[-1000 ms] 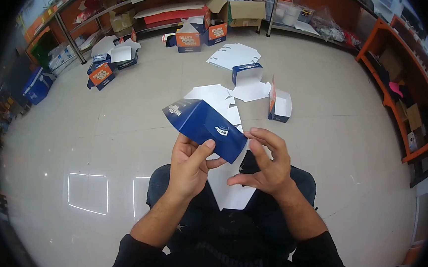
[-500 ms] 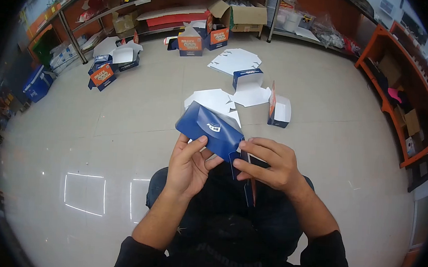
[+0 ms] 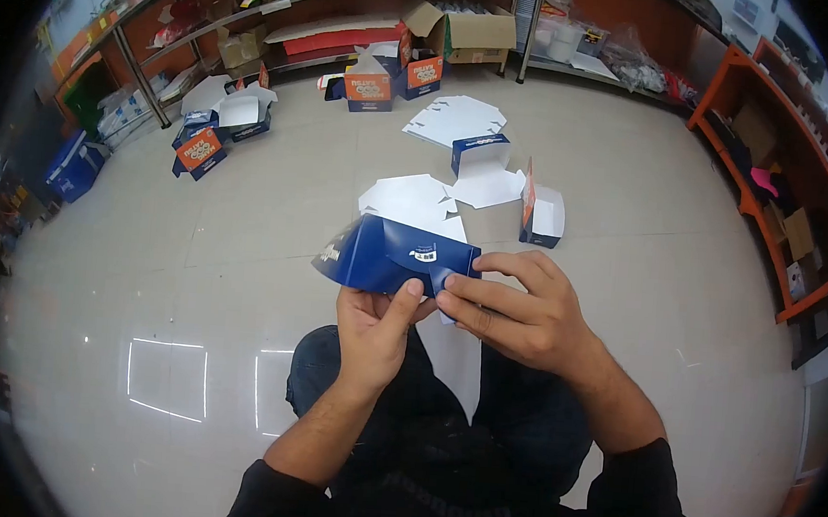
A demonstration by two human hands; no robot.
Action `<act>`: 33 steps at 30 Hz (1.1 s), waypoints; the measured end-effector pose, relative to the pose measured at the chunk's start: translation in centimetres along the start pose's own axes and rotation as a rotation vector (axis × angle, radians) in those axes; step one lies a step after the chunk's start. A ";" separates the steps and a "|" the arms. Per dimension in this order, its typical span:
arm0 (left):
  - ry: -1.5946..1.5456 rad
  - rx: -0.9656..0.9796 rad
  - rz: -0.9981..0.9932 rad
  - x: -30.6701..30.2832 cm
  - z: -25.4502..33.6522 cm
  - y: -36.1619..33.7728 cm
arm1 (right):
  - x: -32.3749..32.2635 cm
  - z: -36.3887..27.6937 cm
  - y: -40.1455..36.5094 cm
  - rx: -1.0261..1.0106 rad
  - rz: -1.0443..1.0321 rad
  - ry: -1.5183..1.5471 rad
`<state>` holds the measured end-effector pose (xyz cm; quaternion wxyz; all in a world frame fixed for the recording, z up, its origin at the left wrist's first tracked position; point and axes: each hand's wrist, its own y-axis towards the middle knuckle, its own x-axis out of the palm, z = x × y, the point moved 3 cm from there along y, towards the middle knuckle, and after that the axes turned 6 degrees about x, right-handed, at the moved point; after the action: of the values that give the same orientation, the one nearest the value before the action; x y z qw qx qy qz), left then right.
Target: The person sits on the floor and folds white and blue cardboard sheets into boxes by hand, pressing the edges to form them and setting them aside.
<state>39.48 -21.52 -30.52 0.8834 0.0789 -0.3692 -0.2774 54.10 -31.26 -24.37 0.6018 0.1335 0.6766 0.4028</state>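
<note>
Between my hands, above my lap, is a partly folded blue cardboard box (image 3: 386,252) with a small white logo panel on its face. My left hand (image 3: 375,337) grips its lower edge, thumb on the front and fingers behind. At the right end, my right hand (image 3: 521,309) pinches a small blue flap with thumb and fingers. A white inner panel of the box (image 3: 455,362) hangs down below my hands. Just beyond, on the floor, lie flat white box blanks (image 3: 409,199), partly covered by the held box.
Half-folded boxes, one blue and white (image 3: 483,167) and one orange and white (image 3: 544,215), stand ahead on the tiled floor (image 3: 252,247). Further off are a white blank stack (image 3: 457,117), folded boxes (image 3: 368,87) and more boxes (image 3: 201,152). An orange shelf (image 3: 746,176) stands right.
The blue box has turned to lie more level, its left end swinging down and left. Its white inner panel now shows below. My right fingers have moved slightly left onto the flap.
</note>
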 end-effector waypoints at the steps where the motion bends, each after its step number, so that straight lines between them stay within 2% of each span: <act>1: 0.000 0.003 0.003 -0.2 0.0 0.1 | -0.3 -0.2 0.1 -0.003 -0.001 0.002; 7: -0.016 -0.038 0.049 -0.3 0.1 0.0 | -0.6 -0.7 0.4 -0.001 -0.050 0.060; 13: -0.080 -0.024 0.043 0.7 -0.5 -0.4 | 0.8 -0.6 0.3 0.037 0.019 -0.007; 19: -0.167 -0.134 0.033 1.1 -1.1 -1.1 | 1.2 -0.1 0.4 0.138 0.123 0.085; 22: -0.145 -0.126 0.013 1.2 -1.0 -1.2 | 0.7 0.3 0.8 0.215 0.176 0.139; 24: -0.038 -0.125 -0.050 0.6 -1.2 -1.2 | 0.9 0.8 0.6 0.248 0.060 0.186; 25: 0.100 -0.120 -0.082 -0.3 -1.5 -1.2 | 1.0 1.1 0.3 0.222 0.055 0.198; 26: 0.099 -0.116 -0.082 -1.1 -1.6 -1.3 | 1.4 1.3 -0.2 0.218 0.055 0.197; 28: 0.012 0.035 -0.115 -1.3 -0.7 -1.1 | 2.2 1.8 -1.7 0.265 0.180 0.303; 29: -0.266 -0.004 -0.087 -0.5 0.2 -0.9 | 2.6 1.9 -2.6 0.262 0.222 0.306; 30: -0.279 0.071 -0.239 -1.3 0.5 -0.3 | 3.3 1.9 -3.5 0.256 0.219 0.311; 32: -0.460 -0.037 -0.096 -1.9 0.7 0.1 | 4.3 1.9 -4.9 0.220 0.264 0.265; 33: -0.458 -0.031 -0.091 -1.9 0.8 0.3 | 4.8 2.0 -5.4 0.211 0.201 0.278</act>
<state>37.95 -20.18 -31.05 0.7643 0.0168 -0.5517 -0.3335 56.45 -30.79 -31.47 0.4420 0.2056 0.7749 0.4022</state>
